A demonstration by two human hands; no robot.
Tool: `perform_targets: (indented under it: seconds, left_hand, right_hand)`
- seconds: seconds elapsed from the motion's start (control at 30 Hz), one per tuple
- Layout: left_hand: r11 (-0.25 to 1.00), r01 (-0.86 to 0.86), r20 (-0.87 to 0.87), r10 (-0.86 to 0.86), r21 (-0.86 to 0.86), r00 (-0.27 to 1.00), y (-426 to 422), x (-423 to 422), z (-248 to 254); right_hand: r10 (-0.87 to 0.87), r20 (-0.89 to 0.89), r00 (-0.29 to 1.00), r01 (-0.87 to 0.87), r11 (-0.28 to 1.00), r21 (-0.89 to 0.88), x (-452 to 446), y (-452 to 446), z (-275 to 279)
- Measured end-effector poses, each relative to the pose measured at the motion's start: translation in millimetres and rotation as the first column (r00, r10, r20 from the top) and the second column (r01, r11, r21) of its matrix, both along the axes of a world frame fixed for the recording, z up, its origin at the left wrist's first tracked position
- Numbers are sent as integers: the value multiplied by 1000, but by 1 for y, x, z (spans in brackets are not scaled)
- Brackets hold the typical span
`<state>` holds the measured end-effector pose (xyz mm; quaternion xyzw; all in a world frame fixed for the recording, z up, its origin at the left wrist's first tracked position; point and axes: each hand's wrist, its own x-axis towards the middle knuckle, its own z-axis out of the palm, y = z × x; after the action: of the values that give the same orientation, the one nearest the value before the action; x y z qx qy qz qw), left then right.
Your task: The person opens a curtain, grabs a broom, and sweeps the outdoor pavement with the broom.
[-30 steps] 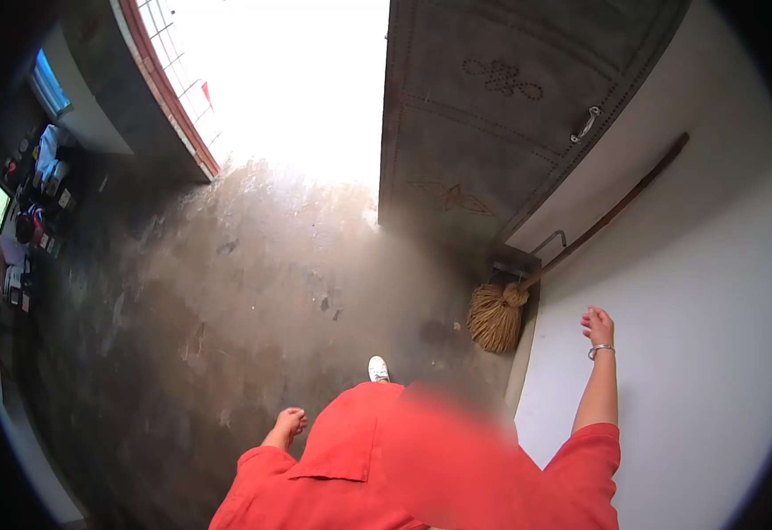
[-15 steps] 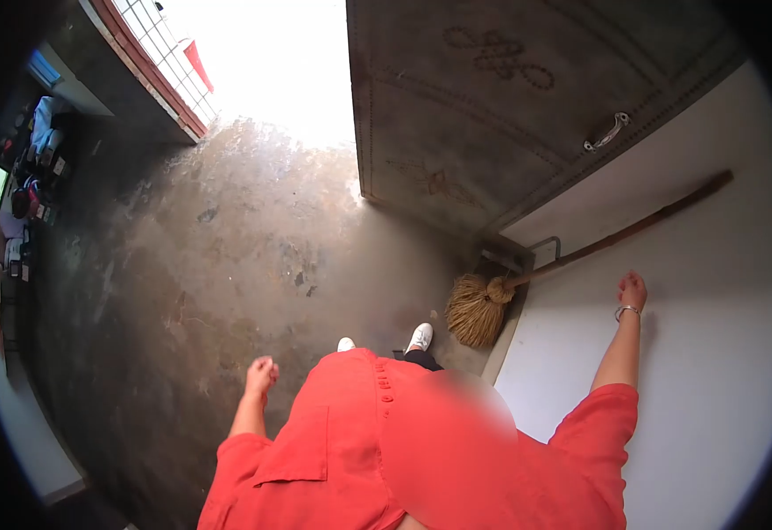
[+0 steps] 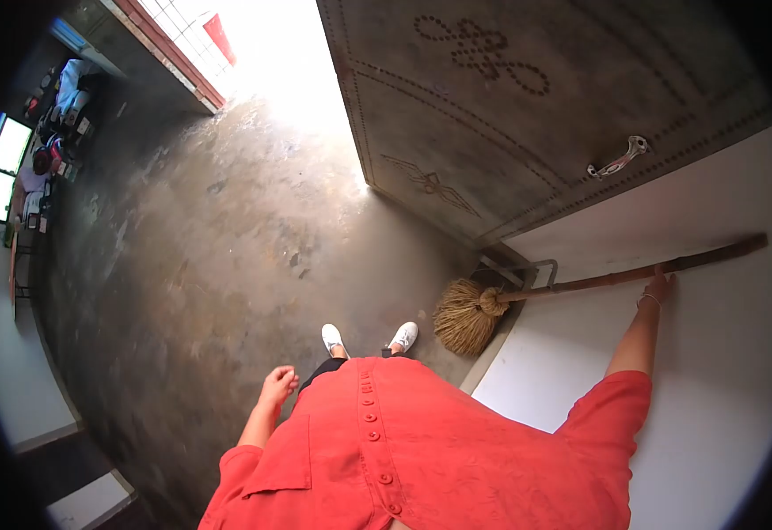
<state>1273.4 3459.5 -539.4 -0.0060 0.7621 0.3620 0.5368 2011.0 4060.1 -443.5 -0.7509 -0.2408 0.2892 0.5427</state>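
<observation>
- Floor (image 3: 227, 291): ahead of & beyond L hand (image 3: 278, 386); bare concrete look.
- Pale wall (image 3: 562, 371): just beyond R hand (image 3: 658, 287), prob. what props the broom.
- Dark studded door (image 3: 509, 115): ahead of R hand, swung open, presumably to let light/people thru.
- Red shirt (image 3: 456, 442): between & behind the hands.
- Broom (image 3: 600, 280): at R hand. Handle (image 3: 713, 253) slants along the wall; bristle head (image 3: 465, 318) sits low, ahead & left of R hand, prob. so it leans w/o a hook.
- Bent metal rod (image 3: 534, 264): next to handle, betw. R hand & bristle head; use unclear.
- R hand: on the handle, well up from bristles, prob. b/c that part's easiest to reach standing. Can't tell if fingers wrap it or only rest there.
- L hand: fingers loosely curled, nothing visible in them, off any surface; prob. just hanging relaxed. Can't tell if tips meet palm.
- White shoes (image 3: 404, 336): betw. hands, a bit ahead of L hand.
- Door pull (image 3: 618, 159): ahead of R hand, near door's edge.
- Bracelet (image 3: 648, 299): at R hand's wrist.
</observation>
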Motion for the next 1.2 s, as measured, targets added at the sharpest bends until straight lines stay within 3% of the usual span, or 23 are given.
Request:
perform_targets:
  seconds: [0.1,0.2,0.3,0.33,0.43,0.5,0.57,0.67,0.7,0.77,0.8,0.83,0.87,0.9,0.97,1.0,1.03,1.07,1.1,1.17,1.2]
  left_hand:
    - [998,53,-65,-50,45,997,47,16,41]
    - [999,52,-64,-51,12,997,51,24,42]
    - [997,67,-28,-68,-29,997,23,17,17]
    - [996,75,-7,-75,-41,997,10,14,7]
    - [986,37,-1,-38,-164,999,-14,13,-7]
    - [983,48,-3,-50,-179,999,-17,13,-13]
    - [982,79,10,-79,-173,997,-11,10,-18]
    - [973,228,-16,-228,-35,973,57,25,-2]
    - [937,349,-92,-347,11,933,84,32,-3]
    - [811,576,-239,-542,101,805,157,62,16]
    - [685,711,-351,-633,162,690,186,79,9]
    - [550,825,-374,-743,132,555,230,116,61]
    - [452,859,-387,-767,241,512,258,148,73]
    - [137,940,-574,-761,313,303,289,180,123]
    - [-193,800,-681,-657,568,324,317,239,163]
    - [-337,754,-753,-583,564,303,325,268,163]
    - [-258,640,-532,-800,723,279,323,284,184]
    - [-275,622,-466,-869,733,166,329,296,197]
    - [-376,607,-546,-830,701,116,331,300,198]
    - [-542,710,-776,-631,450,10,329,295,176]
    - [-516,738,-765,-644,434,-1,325,289,163]
  right_hand:
    - [28,261,965,-24,1000,-18,10,10,-13]
    - [51,136,989,-28,986,-164,-19,-1,22]
    - [226,221,949,-184,963,-197,19,8,-3]
    - [257,271,928,-229,964,-133,10,-2,2]
    - [233,201,952,-261,957,125,-25,-43,11]
    - [229,-156,961,-166,927,336,-67,-86,32]
    - [294,-182,938,-205,898,390,-95,-133,45]
    - [445,-88,891,-354,804,479,-159,-206,94]
    - [491,-79,867,-390,770,505,-181,-228,114]
    - [643,-4,766,-500,601,623,-210,-257,149]
    - [690,17,724,-537,547,643,-219,-265,163]
    - [725,45,687,-570,499,653,-225,-269,175]
    - [760,73,645,-601,446,663,-233,-272,187]
    - [792,102,602,-629,391,672,-243,-275,199]
    - [818,111,565,-621,333,710,-265,-280,218]
    - [843,109,527,-616,291,732,-273,-284,224]
    - [866,108,488,-609,249,753,-279,-288,230]
    - [897,148,415,-599,147,787,-271,-291,234]
    - [916,188,355,-556,46,830,-261,-295,244]
    - [894,122,430,-413,75,908,-258,-306,270]
    - [910,143,389,-452,53,890,-256,-308,280]
